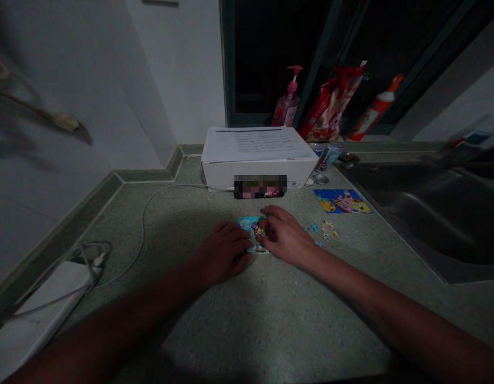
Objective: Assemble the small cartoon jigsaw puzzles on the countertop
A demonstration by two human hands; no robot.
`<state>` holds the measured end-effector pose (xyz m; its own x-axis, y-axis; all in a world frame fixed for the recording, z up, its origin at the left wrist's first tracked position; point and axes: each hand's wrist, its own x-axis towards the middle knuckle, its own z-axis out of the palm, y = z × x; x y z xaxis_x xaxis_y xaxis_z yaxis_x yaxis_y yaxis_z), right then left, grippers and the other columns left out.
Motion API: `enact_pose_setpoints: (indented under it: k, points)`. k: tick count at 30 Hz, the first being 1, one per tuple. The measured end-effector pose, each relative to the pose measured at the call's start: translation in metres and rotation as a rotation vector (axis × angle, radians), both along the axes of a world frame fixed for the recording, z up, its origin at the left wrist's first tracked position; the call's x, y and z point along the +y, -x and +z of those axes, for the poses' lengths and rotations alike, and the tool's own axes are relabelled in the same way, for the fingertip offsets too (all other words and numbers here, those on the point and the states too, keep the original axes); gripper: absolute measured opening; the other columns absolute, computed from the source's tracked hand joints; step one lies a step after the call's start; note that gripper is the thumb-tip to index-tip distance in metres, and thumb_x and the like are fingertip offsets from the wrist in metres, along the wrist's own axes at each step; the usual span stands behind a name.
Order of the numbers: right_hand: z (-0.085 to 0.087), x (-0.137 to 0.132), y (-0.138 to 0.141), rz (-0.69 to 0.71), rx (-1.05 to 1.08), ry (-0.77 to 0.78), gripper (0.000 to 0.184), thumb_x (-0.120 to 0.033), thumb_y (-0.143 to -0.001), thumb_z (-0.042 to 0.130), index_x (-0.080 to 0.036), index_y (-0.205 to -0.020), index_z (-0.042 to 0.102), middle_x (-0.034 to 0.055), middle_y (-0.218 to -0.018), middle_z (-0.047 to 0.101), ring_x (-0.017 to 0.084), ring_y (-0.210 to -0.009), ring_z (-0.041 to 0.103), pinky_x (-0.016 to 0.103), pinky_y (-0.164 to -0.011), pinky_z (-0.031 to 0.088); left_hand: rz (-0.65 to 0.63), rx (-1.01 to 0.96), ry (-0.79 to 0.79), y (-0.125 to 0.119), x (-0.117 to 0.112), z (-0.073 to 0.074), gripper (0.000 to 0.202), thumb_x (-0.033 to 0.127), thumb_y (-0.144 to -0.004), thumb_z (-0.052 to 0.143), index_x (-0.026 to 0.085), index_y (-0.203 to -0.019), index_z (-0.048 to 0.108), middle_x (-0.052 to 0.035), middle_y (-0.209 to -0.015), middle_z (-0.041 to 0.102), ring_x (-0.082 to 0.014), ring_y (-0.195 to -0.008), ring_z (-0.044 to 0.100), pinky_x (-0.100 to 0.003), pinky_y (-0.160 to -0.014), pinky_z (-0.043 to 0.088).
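Observation:
A small, partly assembled jigsaw puzzle (250,225) lies on the speckled green counter (270,309). My left hand (223,252) rests palm down on the puzzle's left edge, fingers lying flat on it. My right hand (284,232) covers its right side, fingertips curled and pressing on the pieces; what is under them is hidden. Several loose puzzle pieces (325,230) are scattered just right of my right hand. A colourful reference picture (342,201) lies flat further right.
A white box (258,157) with a printed sheet on top stands behind the puzzle, a phone (260,186) leaning against it. A pink pump bottle (287,104), red bag (330,104) and orange-capped bottle (374,109) line the window sill. A steel sink (430,213) sits right; a white power strip (39,309) and cable lie left.

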<state>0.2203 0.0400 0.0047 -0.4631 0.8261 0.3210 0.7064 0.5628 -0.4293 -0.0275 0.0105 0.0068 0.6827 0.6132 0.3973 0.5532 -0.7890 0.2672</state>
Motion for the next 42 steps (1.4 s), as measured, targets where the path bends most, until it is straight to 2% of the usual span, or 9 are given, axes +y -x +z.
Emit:
enact_pose_setpoints:
  k: [6, 11, 18, 25, 36, 42]
  points:
    - [0.0, 0.001, 0.0, -0.004, 0.007, -0.003, 0.012, -0.022, -0.086, 0.077, -0.023, -0.097, 0.072, 0.0182, -0.14, 0.069, 0.039, -0.137, 0.063, 0.062, -0.115, 0.053, -0.007, -0.006, -0.003, 0.0, 0.001, -0.002, 0.013, 0.022, -0.102, 0.066, 0.026, -0.112, 0.073, -0.0039, -0.115, 0.079, -0.0249, -0.111, 0.07, -0.045, -0.106, 0.056]
    - [0.006, -0.006, -0.003, -0.001, -0.009, 0.009, 0.011, -0.02, -0.086, 0.077, -0.022, -0.095, 0.072, 0.0207, -0.139, 0.069, 0.04, -0.136, 0.064, 0.062, -0.114, 0.054, -0.001, -0.003, 0.041, -0.001, -0.002, 0.006, 0.017, 0.022, -0.104, 0.059, 0.024, -0.112, 0.074, -0.0049, -0.117, 0.079, -0.0258, -0.112, 0.07, -0.047, -0.107, 0.055]
    - [0.01, -0.015, -0.006, 0.013, -0.009, 0.041, 0.014, -0.019, -0.086, 0.076, -0.024, -0.097, 0.07, 0.017, -0.136, 0.069, 0.038, -0.134, 0.065, 0.06, -0.112, 0.056, 0.009, 0.009, 0.051, -0.001, -0.004, 0.013, 0.026, 0.022, -0.104, 0.052, 0.034, -0.116, 0.072, -0.0019, -0.121, 0.079, -0.0267, -0.113, 0.071, -0.052, -0.105, 0.058]
    - [0.007, -0.013, -0.006, 0.024, -0.008, 0.032, 0.015, -0.02, -0.086, 0.076, -0.025, -0.098, 0.071, 0.0165, -0.135, 0.07, 0.039, -0.133, 0.065, 0.063, -0.111, 0.056, -0.005, 0.024, 0.039, -0.001, -0.003, 0.014, 0.024, 0.02, -0.103, 0.055, 0.031, -0.115, 0.072, -0.003, -0.118, 0.08, -0.0262, -0.112, 0.071, -0.05, -0.104, 0.059]
    - [0.007, -0.01, -0.006, 0.024, -0.012, 0.033, 0.017, -0.017, -0.085, 0.079, -0.025, -0.098, 0.071, 0.0167, -0.137, 0.07, 0.039, -0.135, 0.065, 0.062, -0.113, 0.055, 0.004, 0.004, 0.034, -0.001, -0.004, 0.011, 0.021, 0.018, -0.102, 0.059, 0.027, -0.114, 0.072, -0.0028, -0.118, 0.079, -0.0244, -0.113, 0.071, -0.046, -0.106, 0.057]
    - [0.008, -0.01, -0.009, 0.041, -0.008, 0.042, 0.02, -0.022, -0.087, 0.082, -0.025, -0.104, 0.074, 0.0166, -0.137, 0.07, 0.038, -0.136, 0.065, 0.062, -0.115, 0.054, -0.001, 0.009, 0.026, -0.001, -0.002, 0.005, 0.017, 0.018, -0.102, 0.064, 0.023, -0.114, 0.074, -0.006, -0.119, 0.079, -0.0255, -0.114, 0.07, -0.046, -0.107, 0.055]
